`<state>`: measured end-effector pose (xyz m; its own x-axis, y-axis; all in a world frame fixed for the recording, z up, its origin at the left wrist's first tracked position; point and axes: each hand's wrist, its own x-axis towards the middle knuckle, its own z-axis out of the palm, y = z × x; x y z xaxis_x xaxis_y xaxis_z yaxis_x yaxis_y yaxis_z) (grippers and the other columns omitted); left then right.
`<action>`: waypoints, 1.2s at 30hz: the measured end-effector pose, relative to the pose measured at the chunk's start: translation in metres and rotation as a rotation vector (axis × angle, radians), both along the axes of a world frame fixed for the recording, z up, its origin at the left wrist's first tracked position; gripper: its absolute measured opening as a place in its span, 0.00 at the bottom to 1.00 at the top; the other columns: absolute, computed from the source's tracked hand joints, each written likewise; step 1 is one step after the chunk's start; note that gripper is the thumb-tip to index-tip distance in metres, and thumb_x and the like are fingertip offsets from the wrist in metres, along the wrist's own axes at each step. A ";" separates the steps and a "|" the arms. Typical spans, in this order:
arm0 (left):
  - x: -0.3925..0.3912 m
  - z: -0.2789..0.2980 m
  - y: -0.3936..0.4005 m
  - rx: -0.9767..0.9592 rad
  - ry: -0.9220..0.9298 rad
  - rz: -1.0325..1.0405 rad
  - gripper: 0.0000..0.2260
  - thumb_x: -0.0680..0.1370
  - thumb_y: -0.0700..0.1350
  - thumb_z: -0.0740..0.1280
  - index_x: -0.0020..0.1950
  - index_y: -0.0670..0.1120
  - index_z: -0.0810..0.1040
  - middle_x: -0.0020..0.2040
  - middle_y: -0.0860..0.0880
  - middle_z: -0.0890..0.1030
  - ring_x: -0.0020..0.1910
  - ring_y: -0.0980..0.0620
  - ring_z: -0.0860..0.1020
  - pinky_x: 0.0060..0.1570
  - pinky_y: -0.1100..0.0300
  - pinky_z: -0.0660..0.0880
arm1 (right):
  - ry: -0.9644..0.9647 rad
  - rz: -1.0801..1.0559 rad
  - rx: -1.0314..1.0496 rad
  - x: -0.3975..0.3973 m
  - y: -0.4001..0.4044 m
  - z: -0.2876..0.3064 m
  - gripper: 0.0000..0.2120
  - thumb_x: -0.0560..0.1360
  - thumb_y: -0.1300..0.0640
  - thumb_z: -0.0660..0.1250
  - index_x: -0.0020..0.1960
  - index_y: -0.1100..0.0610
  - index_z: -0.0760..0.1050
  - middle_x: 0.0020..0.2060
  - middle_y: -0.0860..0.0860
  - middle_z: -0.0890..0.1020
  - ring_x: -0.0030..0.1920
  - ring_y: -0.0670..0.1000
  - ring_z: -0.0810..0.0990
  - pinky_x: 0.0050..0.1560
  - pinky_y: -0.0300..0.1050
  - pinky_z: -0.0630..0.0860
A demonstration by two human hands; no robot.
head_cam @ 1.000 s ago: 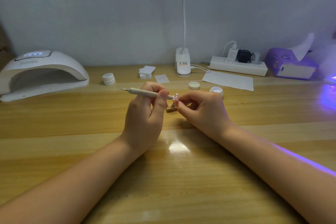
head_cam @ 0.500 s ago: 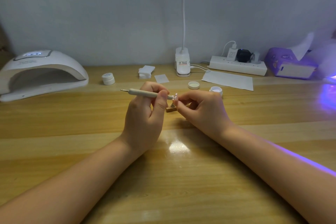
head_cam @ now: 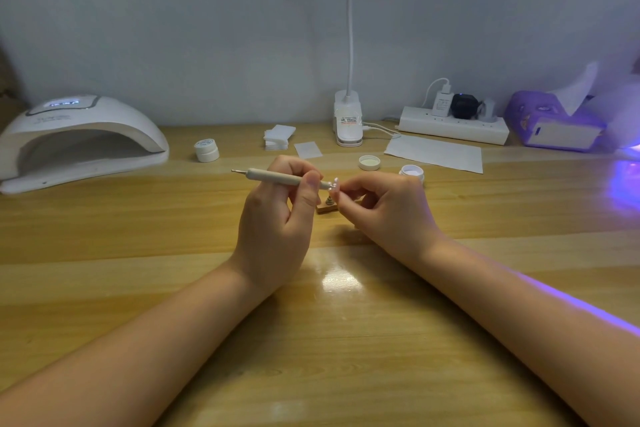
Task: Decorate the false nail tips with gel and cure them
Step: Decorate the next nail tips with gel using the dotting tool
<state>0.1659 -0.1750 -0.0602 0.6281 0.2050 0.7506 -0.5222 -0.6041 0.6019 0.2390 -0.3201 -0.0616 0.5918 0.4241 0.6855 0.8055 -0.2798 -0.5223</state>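
Note:
My left hand [head_cam: 277, 218] grips a grey dotting pen [head_cam: 273, 177] that lies level, with its metal tip pointing left. The pen's right end meets a small pale false nail tip [head_cam: 334, 184], which my right hand [head_cam: 384, 208] pinches between its fingertips. Just below the tip stands a little wooden nail holder [head_cam: 327, 206] on the table. An open gel jar [head_cam: 412, 172] sits behind my right hand with its lid [head_cam: 369, 162] to the left. The white curing lamp [head_cam: 79, 139] stands at the far left.
A closed white jar [head_cam: 206, 150], a stack of white pads [head_cam: 277, 137], a paper slip [head_cam: 308, 149] and a paper sheet [head_cam: 434, 152] lie at the back of the wooden table [head_cam: 332, 340]. A desk lamp base [head_cam: 348, 123], power strip [head_cam: 453, 128] and purple tissue box [head_cam: 554, 125] line the wall.

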 end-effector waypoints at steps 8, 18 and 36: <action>0.000 0.000 0.000 0.019 -0.033 0.029 0.08 0.80 0.50 0.58 0.48 0.47 0.73 0.35 0.52 0.77 0.34 0.52 0.76 0.32 0.65 0.71 | -0.012 -0.016 -0.019 0.000 0.001 0.000 0.04 0.74 0.59 0.72 0.47 0.57 0.84 0.37 0.47 0.84 0.33 0.43 0.79 0.37 0.39 0.79; 0.001 -0.001 0.000 -0.009 -0.042 0.030 0.09 0.80 0.51 0.58 0.48 0.47 0.72 0.35 0.52 0.77 0.34 0.52 0.76 0.32 0.64 0.71 | -0.021 -0.028 0.006 -0.001 0.001 0.000 0.03 0.74 0.60 0.72 0.44 0.58 0.85 0.36 0.48 0.85 0.33 0.44 0.80 0.37 0.43 0.79; 0.005 0.000 0.006 -0.131 -0.048 0.054 0.06 0.82 0.46 0.58 0.47 0.55 0.71 0.36 0.54 0.76 0.37 0.55 0.77 0.37 0.69 0.73 | -0.012 -0.016 0.084 0.002 0.000 0.002 0.03 0.75 0.61 0.71 0.46 0.59 0.83 0.35 0.45 0.82 0.30 0.44 0.79 0.33 0.42 0.77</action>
